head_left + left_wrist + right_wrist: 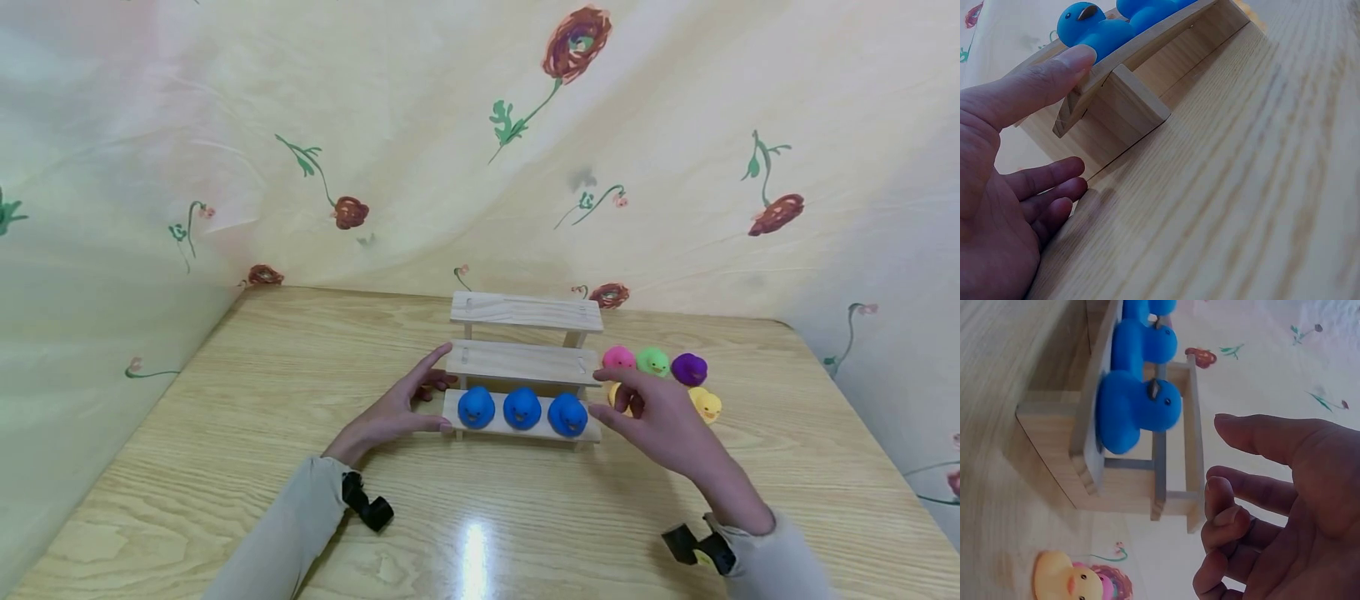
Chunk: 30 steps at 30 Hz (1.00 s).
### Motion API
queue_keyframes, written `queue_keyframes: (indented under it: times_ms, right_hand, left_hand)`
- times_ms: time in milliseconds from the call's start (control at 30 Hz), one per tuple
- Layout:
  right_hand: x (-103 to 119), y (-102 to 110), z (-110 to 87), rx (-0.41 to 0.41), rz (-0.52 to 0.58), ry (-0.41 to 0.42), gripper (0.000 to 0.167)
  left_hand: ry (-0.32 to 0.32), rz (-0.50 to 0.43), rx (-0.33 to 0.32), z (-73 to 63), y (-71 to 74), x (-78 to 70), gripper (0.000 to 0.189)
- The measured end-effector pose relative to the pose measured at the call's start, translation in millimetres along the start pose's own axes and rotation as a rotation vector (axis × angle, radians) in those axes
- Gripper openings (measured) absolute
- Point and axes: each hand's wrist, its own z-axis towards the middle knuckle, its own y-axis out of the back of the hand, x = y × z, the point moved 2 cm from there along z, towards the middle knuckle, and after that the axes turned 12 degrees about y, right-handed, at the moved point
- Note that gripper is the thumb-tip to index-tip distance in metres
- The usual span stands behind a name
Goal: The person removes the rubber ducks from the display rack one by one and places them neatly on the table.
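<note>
A three-step wooden rack (517,362) stands on the table. Three blue rubber ducks (522,408) sit in a row along its lowest step. At the rack's left end, my left hand (397,408) has its thumb at the edge of the lowest step and its index finger reaching to the middle step. In the left wrist view the left thumb (1054,75) lies close by the nearest blue duck (1094,31), the other fingers relaxed below. My right hand (660,417) hovers beside the rack's right end, fingers loosely bent and holding nothing, near the rightmost duck (1132,412).
Right of the rack lie a pink duck (618,357), a green duck (653,362), a purple duck (689,368) and a yellow duck (706,405). Another yellow one is partly hidden behind the right hand. A flowered cloth (420,167) hangs behind the wooden table (337,333).
</note>
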Motion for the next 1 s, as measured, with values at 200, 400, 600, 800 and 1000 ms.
queue_keyframes:
  times_ms: [200, 400, 600, 800, 1000]
  right_hand:
    - [3, -16, -1.8, 0.077, 0.017, -0.038, 0.039]
    - [6, -27, -5.1, 0.108, 0.029, -0.04, 0.037]
    - [3, -36, -8.1, 0.101, 0.007, -0.019, 0.033]
    - [1, -41, -10.7, 0.092, 0.0, -0.006, 0.03]
    - [3, -40, -10.5, 0.089, 0.006, -0.002, 0.03]
  left_hand:
    - [-0.004, 0.005, -0.004, -0.3, -1.0, 2.0, 0.105]
    - [-0.012, 0.01, -0.006, -1.0, -2.2, 3.4, 0.105]
    - [-0.024, 0.022, -0.009, -1.6, -2.8, 6.0, 0.105]
    - [-0.032, 0.016, -0.008, -1.7, -3.7, 8.6, 0.104]
    - [-0.035, 0.017, -0.01, -1.4, -3.7, 10.6, 0.105]
